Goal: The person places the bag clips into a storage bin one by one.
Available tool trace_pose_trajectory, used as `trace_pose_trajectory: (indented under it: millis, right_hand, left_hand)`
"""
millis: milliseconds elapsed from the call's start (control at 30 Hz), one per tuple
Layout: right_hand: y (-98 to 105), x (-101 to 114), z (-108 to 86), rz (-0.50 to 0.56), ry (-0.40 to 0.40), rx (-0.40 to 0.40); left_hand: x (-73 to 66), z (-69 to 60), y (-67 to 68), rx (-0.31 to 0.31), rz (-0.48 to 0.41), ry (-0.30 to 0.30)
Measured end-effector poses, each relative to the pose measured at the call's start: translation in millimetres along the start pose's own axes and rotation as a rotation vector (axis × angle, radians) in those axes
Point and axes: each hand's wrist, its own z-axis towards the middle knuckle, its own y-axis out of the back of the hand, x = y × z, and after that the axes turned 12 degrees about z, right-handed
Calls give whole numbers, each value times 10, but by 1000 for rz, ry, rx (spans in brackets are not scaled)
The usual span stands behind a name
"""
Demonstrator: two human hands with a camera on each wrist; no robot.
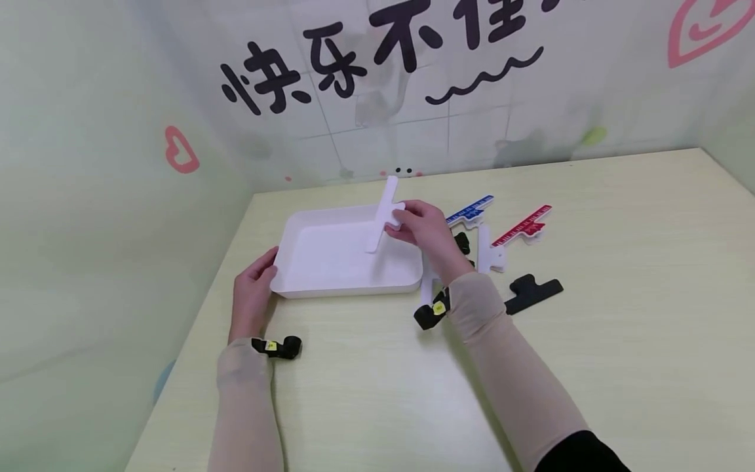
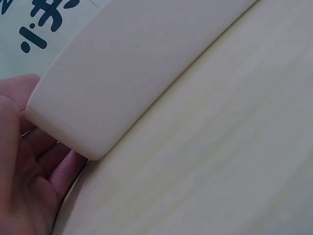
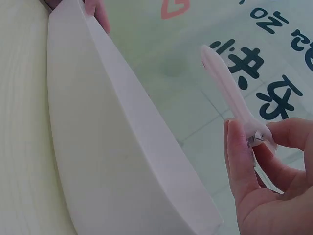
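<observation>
A white shallow tray (image 1: 348, 290) lies on the table. My left hand (image 1: 250, 295) grips its left end, thumb by the rim; the left wrist view shows fingers around the tray's corner. Over the tray's right part, my right hand (image 1: 430, 236) pinches a white clip (image 1: 382, 216) by its handle, between thumb and fingers. In the right wrist view this clip (image 3: 227, 88) is seen edge-on, with a bit of metal spring at its handle, apart from the tray's wall (image 3: 98, 122). No other thing shows inside the tray.
Right of the tray lie a blue clip (image 1: 472, 211), a red clip (image 1: 523, 226), a white clip (image 1: 488, 250) and a black clip (image 1: 533, 293). Another white clip (image 1: 426, 290) and a black piece (image 1: 463, 242) are partly hidden by my right arm. A printed wall sheet (image 1: 389, 144) stands behind the table.
</observation>
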Motion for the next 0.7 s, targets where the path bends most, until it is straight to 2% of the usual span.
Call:
trace_pose_trajectory:
  millis: [167, 267, 533, 600, 700]
  right_hand:
    - [-154, -113, 19, 48, 43, 45]
    - [-212, -179, 31, 36, 47, 61]
    - [-249, -312, 58, -75, -3, 94]
    - [-249, -340, 69, -105, 6, 109]
    - [-251, -374, 86, -224, 46, 125]
  left_hand:
    - [12, 6, 3, -20, 8, 8]
    - [22, 15, -6, -26, 6, 12]
    - [26, 22, -5, -23, 33, 11]
    - [24, 24, -3, -18, 33, 17]
    - [20, 31, -2, -14, 37, 21]
